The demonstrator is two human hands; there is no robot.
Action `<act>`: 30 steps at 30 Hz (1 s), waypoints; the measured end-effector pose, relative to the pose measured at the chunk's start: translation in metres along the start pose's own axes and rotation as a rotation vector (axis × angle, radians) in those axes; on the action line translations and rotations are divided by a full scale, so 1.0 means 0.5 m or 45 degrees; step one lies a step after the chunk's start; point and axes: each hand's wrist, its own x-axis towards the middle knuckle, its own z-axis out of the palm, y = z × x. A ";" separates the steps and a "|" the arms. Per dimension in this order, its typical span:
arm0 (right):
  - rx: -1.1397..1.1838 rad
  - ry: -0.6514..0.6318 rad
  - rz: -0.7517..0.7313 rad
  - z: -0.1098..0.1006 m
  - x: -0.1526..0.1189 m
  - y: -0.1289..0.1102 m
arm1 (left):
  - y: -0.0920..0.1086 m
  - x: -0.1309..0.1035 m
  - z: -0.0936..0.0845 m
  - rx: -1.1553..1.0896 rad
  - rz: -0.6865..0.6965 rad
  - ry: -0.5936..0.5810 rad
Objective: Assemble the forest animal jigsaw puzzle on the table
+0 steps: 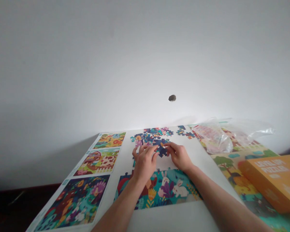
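Observation:
Both hands meet over a small cluster of dark blue puzzle pieces (162,151). My left hand (146,157) touches its left side with curved fingers. On the right side, my right hand (177,154) pinches the cluster's edge between thumb and fingers. A joined puzzle section (169,190) with white rabbits and plants lies below the hands, partly covered by my left forearm. Loose puzzle pieces (149,137) are spread beyond the hands, near the wall. A few more pieces (181,132) lie to the right of them.
Three printed pictures (96,162) run down the table's left side. At the right are a crumpled clear plastic bag (215,138), an animal picture sheet (228,164) and an orange puzzle box (268,180). A white wall (135,64) with a hole stands behind the table.

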 end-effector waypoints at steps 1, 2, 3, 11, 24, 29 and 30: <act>0.004 -0.010 -0.009 -0.001 0.000 -0.001 | 0.000 0.000 0.000 0.003 -0.010 0.006; 0.007 -0.018 -0.021 -0.001 -0.001 -0.002 | -0.001 0.000 0.000 0.004 -0.020 0.011; 0.008 -0.023 -0.032 -0.002 -0.001 -0.002 | -0.001 0.000 0.000 0.005 -0.027 0.015; 0.008 -0.047 -0.057 0.000 -0.005 -0.005 | -0.007 0.000 0.003 0.020 -0.036 0.046; -0.011 -0.130 -0.103 -0.010 -0.007 -0.022 | -0.008 0.001 0.005 0.014 -0.062 0.094; -0.038 -0.062 -0.055 -0.004 -0.005 -0.017 | -0.013 0.003 0.004 -0.013 -0.107 0.155; -0.024 -0.051 -0.046 -0.002 -0.004 -0.016 | -0.015 0.004 0.005 -0.027 -0.130 0.178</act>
